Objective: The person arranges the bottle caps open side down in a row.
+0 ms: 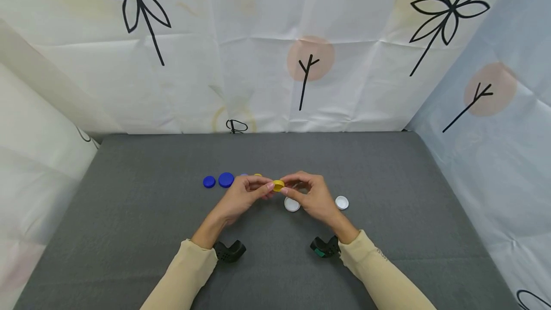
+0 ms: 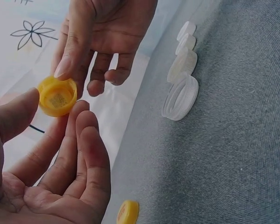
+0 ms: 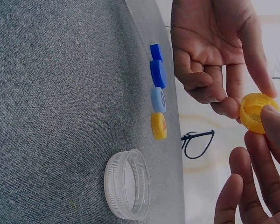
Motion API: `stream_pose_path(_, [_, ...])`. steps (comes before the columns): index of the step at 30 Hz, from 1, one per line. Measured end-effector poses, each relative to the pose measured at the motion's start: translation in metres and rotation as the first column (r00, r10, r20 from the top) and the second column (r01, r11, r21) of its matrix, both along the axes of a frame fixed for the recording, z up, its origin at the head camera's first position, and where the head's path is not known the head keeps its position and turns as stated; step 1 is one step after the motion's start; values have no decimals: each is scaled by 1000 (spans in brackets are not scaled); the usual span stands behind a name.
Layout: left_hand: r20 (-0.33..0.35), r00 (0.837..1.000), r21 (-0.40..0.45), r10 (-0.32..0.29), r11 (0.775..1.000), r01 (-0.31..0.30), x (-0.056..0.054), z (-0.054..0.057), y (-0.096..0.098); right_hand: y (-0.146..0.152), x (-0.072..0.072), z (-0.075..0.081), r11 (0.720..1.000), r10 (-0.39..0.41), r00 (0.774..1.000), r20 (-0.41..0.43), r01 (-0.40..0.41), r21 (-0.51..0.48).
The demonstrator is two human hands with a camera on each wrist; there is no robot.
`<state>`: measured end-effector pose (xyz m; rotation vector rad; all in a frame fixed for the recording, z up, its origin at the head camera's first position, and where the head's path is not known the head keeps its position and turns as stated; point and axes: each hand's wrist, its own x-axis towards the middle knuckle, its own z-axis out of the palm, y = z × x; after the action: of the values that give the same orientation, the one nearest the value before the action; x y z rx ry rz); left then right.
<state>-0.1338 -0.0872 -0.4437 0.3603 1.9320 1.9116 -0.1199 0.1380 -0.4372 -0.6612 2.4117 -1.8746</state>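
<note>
A yellow bottle cap [image 1: 278, 185] is held up above the table between both hands, its hollow side showing in the left wrist view. My left hand [image 1: 246, 194] pinches it from the left between thumb and fingers. From the other side my right hand [image 1: 313, 197] pinches the same cap. Its thumb lies on the rim in the right wrist view. Below the hands, a large clear-white cap [image 1: 292, 204] lies on the table, partly covered by the right hand in the head view.
The grey table [image 1: 137, 233] bears a row of caps: a small blue cap [image 1: 209, 182], a larger blue cap [image 1: 225, 180], a light blue cap [image 3: 158, 100] and another yellow cap [image 3: 159, 125]. Farther right sits a white cap [image 1: 342, 203]. Printed cloth [image 1: 258, 80] hangs behind.
</note>
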Motion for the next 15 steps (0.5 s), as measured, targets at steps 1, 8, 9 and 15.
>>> stream_pose_path(1, [10,1000,4,1,1000,-1,0,0,0,0,0,0,1000,-2,1000,-2,2,2])
stream_pose_path(8, [8,1000,14,2,1000,-3,0,3,-1,0,1,2,1000,11,1000,-7,-11,2])
stream_pose_path(9, [3,1000,16,4,1000,-4,1,4,-2,0,1,2,1000,17,1000,-6,-17,2])
stream_pose_path(15, [-56,998,30,9,1000,-7,2,3,-2,2,0,3,999,40,998,38,-40,0])
